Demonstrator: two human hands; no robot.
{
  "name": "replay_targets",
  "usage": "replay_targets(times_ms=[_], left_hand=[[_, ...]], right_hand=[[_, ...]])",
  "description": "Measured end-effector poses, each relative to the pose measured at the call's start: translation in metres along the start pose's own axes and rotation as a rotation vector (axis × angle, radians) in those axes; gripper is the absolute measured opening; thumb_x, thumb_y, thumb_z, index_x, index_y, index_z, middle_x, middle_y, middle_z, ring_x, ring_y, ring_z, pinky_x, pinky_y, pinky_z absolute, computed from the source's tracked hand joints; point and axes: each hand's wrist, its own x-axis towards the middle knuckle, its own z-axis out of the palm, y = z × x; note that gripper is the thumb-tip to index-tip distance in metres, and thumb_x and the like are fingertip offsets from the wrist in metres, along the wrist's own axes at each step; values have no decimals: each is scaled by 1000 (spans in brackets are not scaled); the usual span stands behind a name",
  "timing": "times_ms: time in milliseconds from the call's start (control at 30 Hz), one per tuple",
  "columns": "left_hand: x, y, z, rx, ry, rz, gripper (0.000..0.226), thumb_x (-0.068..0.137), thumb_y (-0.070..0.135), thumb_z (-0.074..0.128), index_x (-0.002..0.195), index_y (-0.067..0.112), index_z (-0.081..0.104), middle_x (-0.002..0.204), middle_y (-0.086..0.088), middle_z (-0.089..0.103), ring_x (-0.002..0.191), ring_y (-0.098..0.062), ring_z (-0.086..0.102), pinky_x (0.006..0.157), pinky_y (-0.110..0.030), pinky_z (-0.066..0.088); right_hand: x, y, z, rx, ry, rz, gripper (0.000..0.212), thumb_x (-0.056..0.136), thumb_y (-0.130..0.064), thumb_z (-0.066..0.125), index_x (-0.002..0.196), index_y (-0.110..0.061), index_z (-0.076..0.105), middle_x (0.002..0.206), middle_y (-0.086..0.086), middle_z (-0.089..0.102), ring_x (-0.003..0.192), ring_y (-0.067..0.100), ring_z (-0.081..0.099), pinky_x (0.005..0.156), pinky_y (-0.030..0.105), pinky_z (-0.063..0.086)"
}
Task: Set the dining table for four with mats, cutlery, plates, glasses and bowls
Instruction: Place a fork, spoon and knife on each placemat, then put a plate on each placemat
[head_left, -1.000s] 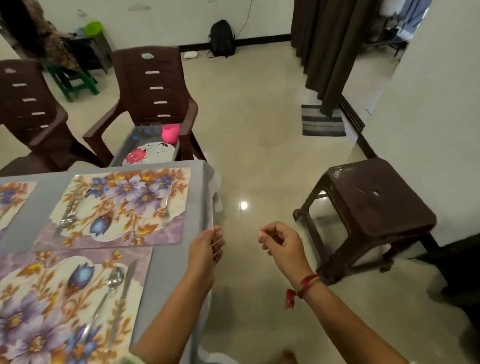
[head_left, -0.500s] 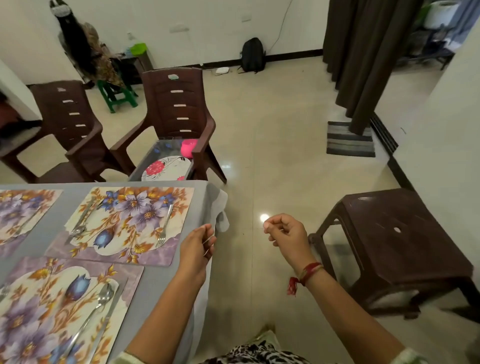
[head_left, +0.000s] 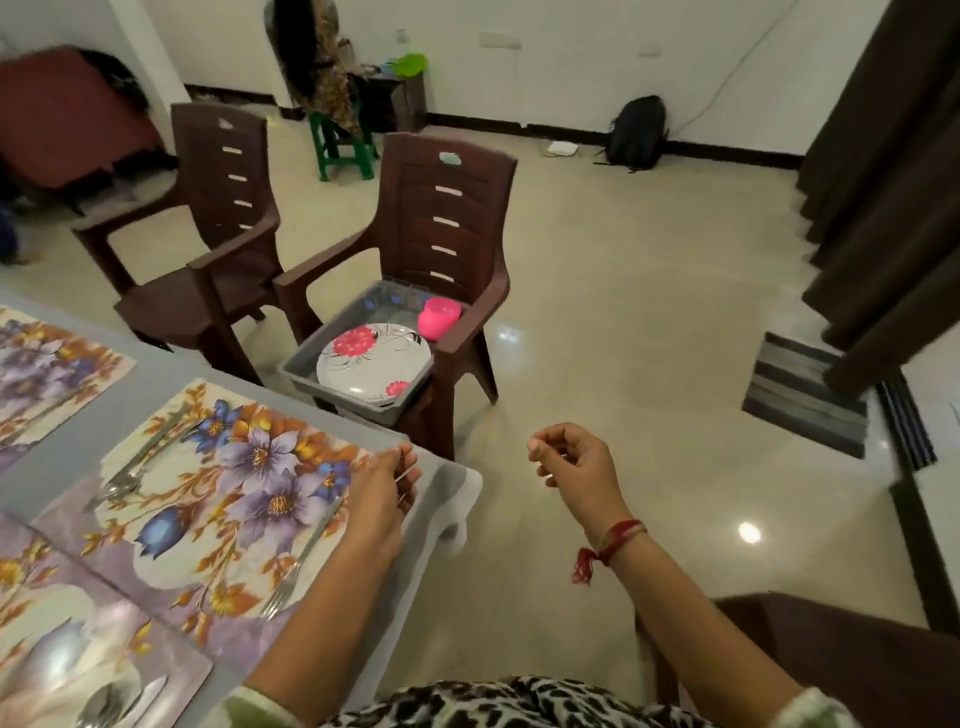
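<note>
My left hand (head_left: 382, 499) hangs over the right edge of the worktop (head_left: 156, 374), fingers loosely curled, its grip holding nothing; it sits just beside the fork (head_left: 304, 561) that lies along the right side of the nearest full mat (head_left: 218, 499). My right hand (head_left: 576, 467) floats out over the floor, well apart from the worktop, fingers half-curled with the thumb near the fingertips. I cannot make out anything pinched there, so I take that grip as empty too.

I count 3 floral mats in view. The middle one carries cutlery on both sides: the fork at the right, a spoon and what looks like a knife (head_left: 132, 467) at the left, leaving the centre bare for a plate. The mat at the bottom left (head_left: 78, 654) also has cutlery at its lower edge. No plate, glass or bowl stands on the worktop in this view, so I judge the mats and cutlery stage about done and the crockery stage about to start.

That explains my empty hands. The plates (head_left: 374, 361), white with pink flowers, lie stacked in a grey tub (head_left: 363, 400) on the seat of the nearer brown chair (head_left: 441, 223), with a pink cup (head_left: 439, 317) behind them in the same tub. Something clear, possibly glasses, shows at the tub's far end, but I cannot tell. I expect to reach for the stack with both hands, since it looks heavy and slippery.
</note>
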Motion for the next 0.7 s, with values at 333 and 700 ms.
replay_targets(times_ms=[333, 700], left_hand=[[93, 60, 64, -197, 154, 50, 18, 98, 19, 47, 91, 16, 64, 72, 4, 63, 64, -8, 56, 58, -20, 42], [182, 121, 112, -496, 452, 91, 18, 98, 18, 48, 88, 18, 63, 70, 7, 63, 64, -6, 58, 61, -18, 44]], right_hand=[[182, -14, 52, -26, -275, -4, 13, 88, -9, 63, 76, -15, 62, 71, 7, 63, 60, 12, 56, 57, 20, 48], [381, -26, 132, -51, -567, 95, 18, 88, -2, 60, 75, -14, 61, 62, 2, 59, 48, 5, 51, 49, 17, 41]])
